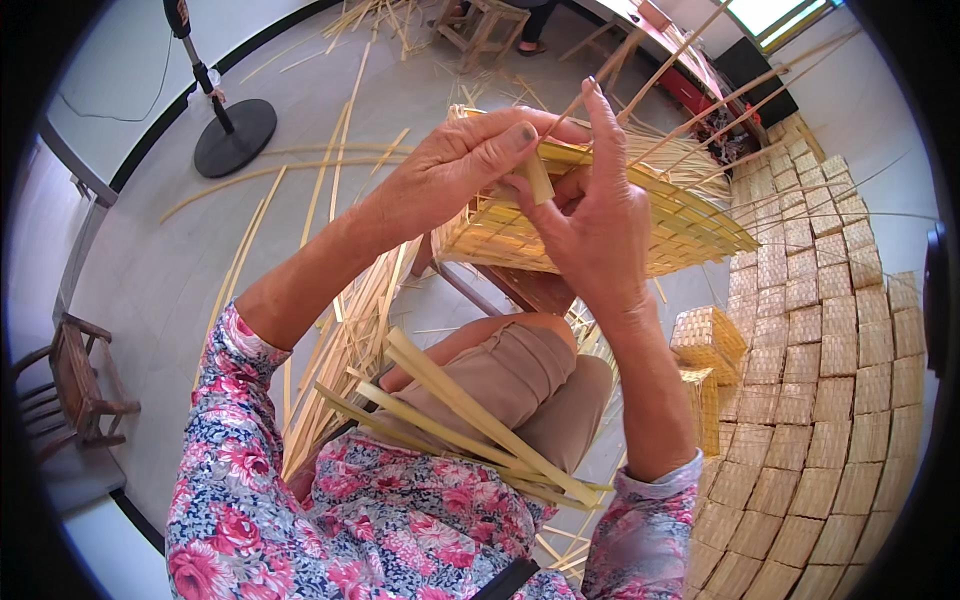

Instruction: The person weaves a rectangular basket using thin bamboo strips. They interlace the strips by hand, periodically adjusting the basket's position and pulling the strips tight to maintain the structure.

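Note:
A partly woven bamboo basket tilts in front of me, with long unwoven strips rising from its far side. My left hand is at its near left rim, thumb pressed against the fingers on a bamboo strip. Just to the right, my right hand has its thumb against that same strip, its index finger raised and the other fingers curled at the rim. The two hands nearly meet there. Several loose split bamboo strips lie across my lap. What the curled right fingers touch inside the basket is partly hidden.
Stacked woven boxes fill the right side, with finished yellow baskets beside them. Long bamboo strips are strewn over the floor at left. A round black stand base and a wooden chair stand farther left.

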Demonstrator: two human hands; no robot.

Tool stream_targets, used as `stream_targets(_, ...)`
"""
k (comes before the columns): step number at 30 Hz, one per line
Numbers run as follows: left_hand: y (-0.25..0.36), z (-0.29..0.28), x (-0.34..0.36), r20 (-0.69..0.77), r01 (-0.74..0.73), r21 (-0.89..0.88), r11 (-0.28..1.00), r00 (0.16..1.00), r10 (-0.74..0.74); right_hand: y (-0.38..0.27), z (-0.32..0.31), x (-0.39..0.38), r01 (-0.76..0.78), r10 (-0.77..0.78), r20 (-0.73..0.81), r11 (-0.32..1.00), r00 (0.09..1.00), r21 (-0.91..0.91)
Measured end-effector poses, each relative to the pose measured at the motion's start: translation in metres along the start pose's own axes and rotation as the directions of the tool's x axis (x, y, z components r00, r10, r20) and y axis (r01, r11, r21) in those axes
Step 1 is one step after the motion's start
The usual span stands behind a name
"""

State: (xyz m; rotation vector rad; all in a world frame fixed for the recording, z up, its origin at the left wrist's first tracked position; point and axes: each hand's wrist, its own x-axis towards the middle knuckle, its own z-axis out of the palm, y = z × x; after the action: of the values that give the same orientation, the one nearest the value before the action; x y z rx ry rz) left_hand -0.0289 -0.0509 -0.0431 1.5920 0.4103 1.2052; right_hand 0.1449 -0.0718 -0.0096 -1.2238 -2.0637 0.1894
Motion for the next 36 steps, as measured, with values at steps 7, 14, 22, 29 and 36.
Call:
stream_targets(7,-0.003,-0.01,0.001,0.138,0.004,0.089,0.996,0.99,-0.016,-0.009,0.025,-0.014,-0.045,0.001,-0.252,0.984,0.968,-0.17)
stream_targets(14,-0.005,-0.022,0.008,0.217,0.019,0.064,0.998,0.976,-0.032,-0.011,0.034,-0.024,-0.023,-0.009,-0.245,0.992,0.969,-0.127)
stream_targets(22,-0.009,-0.035,0.031,0.332,0.044,-0.073,0.996,0.943,-0.017,-0.006,0.024,-0.033,0.109,-0.081,-0.154,0.977,0.985,0.184)
stream_targets(29,0.0,-0.025,0.04,0.35,-0.128,0.099,0.987,0.933,0.086,-0.005,-0.003,-0.03,0.142,-0.133,-0.054,0.968,0.99,0.207)
stream_targets(36,-0.004,-0.012,0.033,0.233,-0.319,0.306,0.897,0.939,0.254,0.001,-0.012,-0.033,0.116,-0.114,-0.019,0.97,0.993,0.215)
